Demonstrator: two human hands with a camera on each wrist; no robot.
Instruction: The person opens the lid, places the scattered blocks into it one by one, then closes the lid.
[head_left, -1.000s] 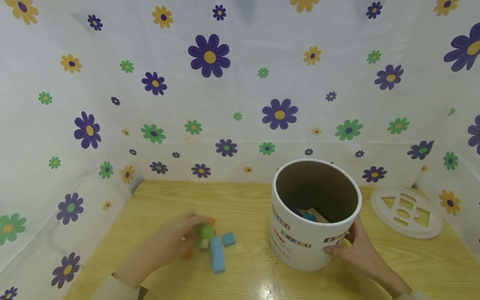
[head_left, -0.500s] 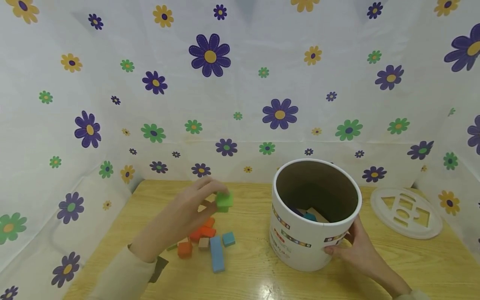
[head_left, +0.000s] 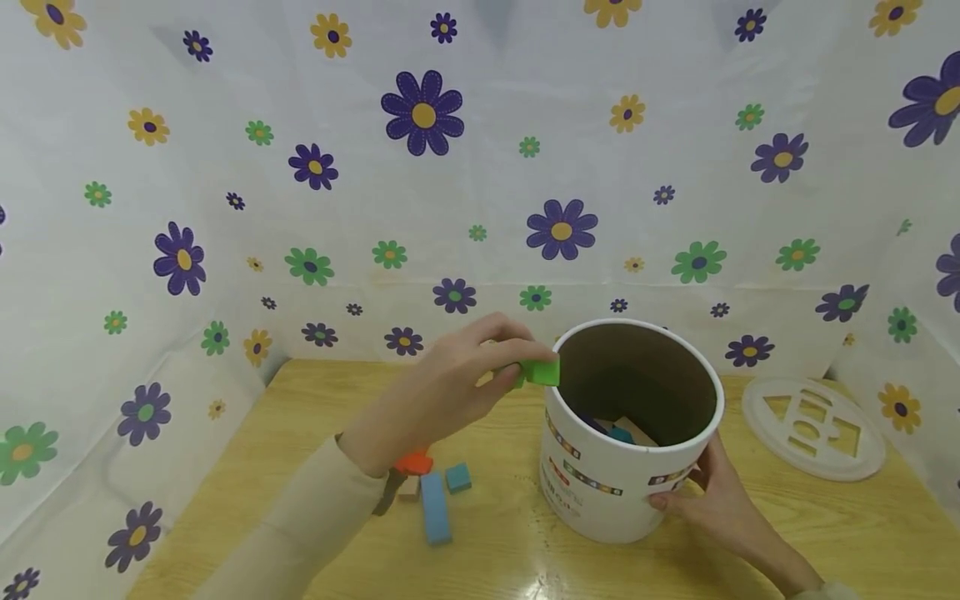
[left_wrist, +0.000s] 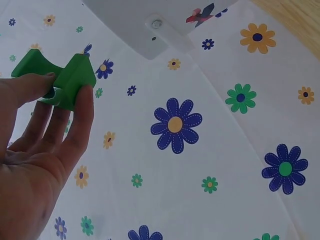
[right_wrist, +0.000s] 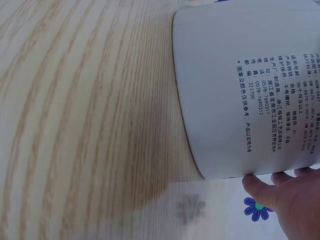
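My left hand (head_left: 457, 375) pinches a green arch-shaped block (head_left: 543, 371) between thumb and fingers, right at the left rim of a white round bucket (head_left: 592, 504). The left wrist view shows the curved cut-out of this green block (left_wrist: 77, 80) clearly. My right hand (head_left: 716, 508) grips the bucket's right side, thumb toward the front and fingers round behind. Inside the bucket lie a few blocks, among them a teal one (head_left: 620, 434). In the right wrist view the thumb and fingertips touch the printed wall of the bucket (right_wrist: 225, 100).
On the wooden table (head_left: 495, 567), left of the bucket, lie a long blue block (head_left: 436, 510), a small blue cube (head_left: 458, 477) and a red block (head_left: 415, 462), partly behind the left arm. A white lid (head_left: 757, 417) with shaped holes lies at the right. Flowered cloth surrounds the table.
My left hand has lifted the green block from the pile and carried it up and right to the bucket's rim. The right hand and bucket have stayed in place.
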